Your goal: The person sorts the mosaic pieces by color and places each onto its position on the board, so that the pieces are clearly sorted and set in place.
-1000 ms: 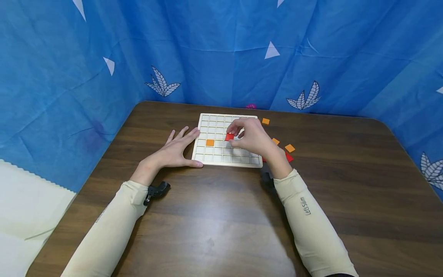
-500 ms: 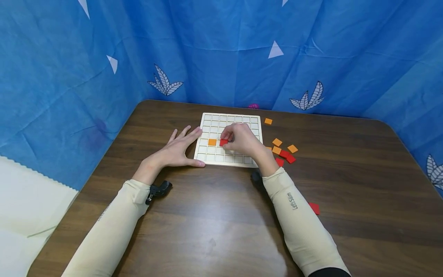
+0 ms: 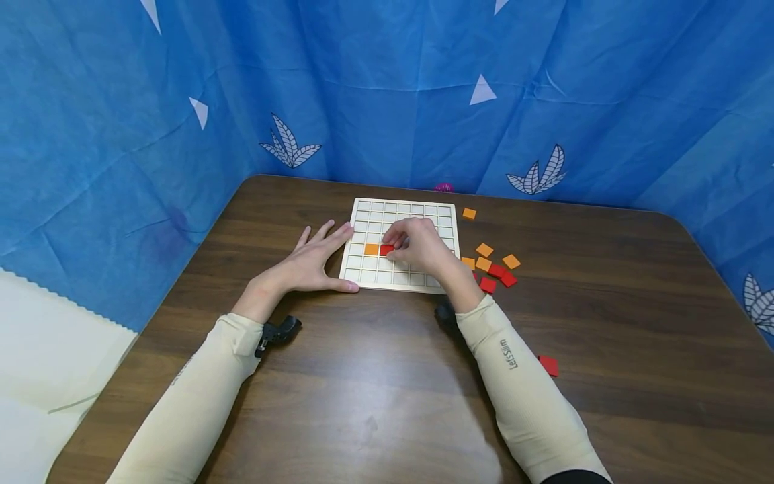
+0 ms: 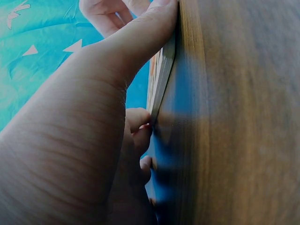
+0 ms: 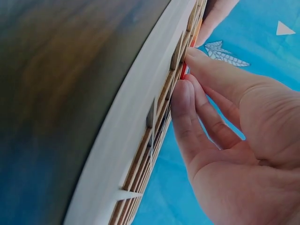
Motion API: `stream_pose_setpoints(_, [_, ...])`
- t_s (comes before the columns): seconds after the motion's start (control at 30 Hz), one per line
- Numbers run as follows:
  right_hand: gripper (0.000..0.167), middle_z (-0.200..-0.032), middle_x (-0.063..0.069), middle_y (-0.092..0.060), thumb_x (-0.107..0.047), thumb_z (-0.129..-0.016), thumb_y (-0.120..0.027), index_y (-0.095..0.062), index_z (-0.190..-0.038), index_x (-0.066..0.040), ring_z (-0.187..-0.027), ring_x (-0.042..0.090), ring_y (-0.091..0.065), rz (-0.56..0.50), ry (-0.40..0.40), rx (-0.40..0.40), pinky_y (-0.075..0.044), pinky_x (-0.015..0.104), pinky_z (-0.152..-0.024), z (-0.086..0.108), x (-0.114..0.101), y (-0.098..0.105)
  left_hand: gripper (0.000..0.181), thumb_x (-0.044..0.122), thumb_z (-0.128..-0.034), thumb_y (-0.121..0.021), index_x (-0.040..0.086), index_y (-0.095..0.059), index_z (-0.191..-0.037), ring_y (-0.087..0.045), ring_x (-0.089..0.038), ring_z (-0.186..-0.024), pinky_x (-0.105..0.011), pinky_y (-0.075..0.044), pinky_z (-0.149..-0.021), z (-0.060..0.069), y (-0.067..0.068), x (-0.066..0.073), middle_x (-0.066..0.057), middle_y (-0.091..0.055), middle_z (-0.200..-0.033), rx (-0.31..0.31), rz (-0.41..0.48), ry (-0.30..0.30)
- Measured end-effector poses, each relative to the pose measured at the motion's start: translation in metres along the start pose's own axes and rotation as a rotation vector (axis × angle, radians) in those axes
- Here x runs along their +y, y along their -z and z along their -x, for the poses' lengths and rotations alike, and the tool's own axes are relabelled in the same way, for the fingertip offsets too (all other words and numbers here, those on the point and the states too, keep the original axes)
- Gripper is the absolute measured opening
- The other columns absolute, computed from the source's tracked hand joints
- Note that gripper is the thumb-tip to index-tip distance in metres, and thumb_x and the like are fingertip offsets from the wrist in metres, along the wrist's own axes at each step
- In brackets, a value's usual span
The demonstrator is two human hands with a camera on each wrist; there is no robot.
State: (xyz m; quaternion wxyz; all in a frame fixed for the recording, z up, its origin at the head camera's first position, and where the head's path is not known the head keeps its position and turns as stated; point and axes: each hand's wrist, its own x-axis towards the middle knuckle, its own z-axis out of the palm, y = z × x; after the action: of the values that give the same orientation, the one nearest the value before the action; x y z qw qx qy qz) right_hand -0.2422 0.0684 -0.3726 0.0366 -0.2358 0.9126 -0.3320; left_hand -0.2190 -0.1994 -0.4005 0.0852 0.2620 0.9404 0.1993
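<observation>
Pale, squarish board [image 3: 369,226], divided into cells by raised ridges, lying flat on the wooden table [image 3: 363,376]. Red tile [image 3: 385,250], partly hidden, pinched by the right hand [image 3: 421,246] at the board's left half; full seating unclear.

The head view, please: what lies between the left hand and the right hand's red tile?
The head view shows a bare stretch of board, then an orange tile, between them.
</observation>
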Motion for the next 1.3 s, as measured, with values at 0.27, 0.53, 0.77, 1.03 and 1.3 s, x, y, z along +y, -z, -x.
stream_pose_setpoints(0.27, [0.024,-0.092,0.006,-0.075,-0.002,-0.083,-0.089,-0.079,-0.104,-0.006,-0.085,0.020,-0.068,-0.034,-0.006,-0.013,-0.058,0.032,-0.083,-0.0001,0.0022,0.0003,0.123,0.069,-0.0803,-0.081,0.015,-0.017,-0.171,0.000,-0.037,-0.165,-0.068,0.007,-0.128,0.0005,0.0002,0.0008,-0.003,-0.012,-0.179,0.001,0.004,0.001])
stream_pose_setpoints(0.53, [0.027,-0.093,0.006,-0.072,-0.002,-0.082,-0.088,-0.076,-0.106,-0.006,-0.086,0.019,-0.064,-0.054,-0.003,-0.041,-0.054,0.030,-0.081,-0.0035,0.0046,0.0007,0.123,0.070,-0.0804,-0.081,0.016,-0.017,-0.171,0.000,-0.037,-0.165,-0.067,0.007,-0.128,0.0014,0.0004,-0.0006,-0.003,-0.012,-0.179,0.001,0.008,0.008])
stream_pose_setpoints(0.77, [0.027,-0.092,0.005,-0.071,-0.004,-0.080,-0.089,-0.077,-0.103,-0.010,-0.086,0.020,-0.064,-0.017,0.015,-0.040,-0.053,0.032,-0.081,-0.0027,0.0029,0.0008,0.123,0.071,-0.0804,-0.080,0.016,-0.017,-0.171,0.000,-0.036,-0.165,-0.067,0.007,-0.128,0.0007,-0.0002,-0.0009,-0.002,-0.012,-0.179,0.000,0.008,0.007])
stream_pose_setpoints(1.03, [0.017,-0.089,0.003,-0.073,-0.003,-0.084,-0.087,-0.078,-0.096,-0.010,-0.086,0.019,-0.065,-0.085,0.049,0.014,-0.058,0.032,-0.081,-0.0021,0.0032,0.0006,0.123,0.070,-0.0801,-0.081,0.016,-0.018,-0.171,0.000,-0.037,-0.165,-0.068,0.007,-0.127,0.0009,0.0003,0.0005,-0.003,-0.012,-0.179,-0.001,0.011,0.006])
stream_pose_setpoints(1.3, [0.012,-0.089,0.003,-0.074,-0.006,-0.087,-0.086,-0.080,-0.097,-0.010,-0.086,0.018,-0.069,-0.235,0.072,-0.007,-0.060,0.031,-0.083,-0.0007,-0.0024,-0.0020,0.122,0.070,-0.0807,-0.080,0.015,-0.018,-0.171,0.000,-0.038,-0.165,-0.068,0.007,-0.127,0.0000,-0.0001,-0.0002,-0.004,-0.012,-0.179,0.003,0.008,-0.004])
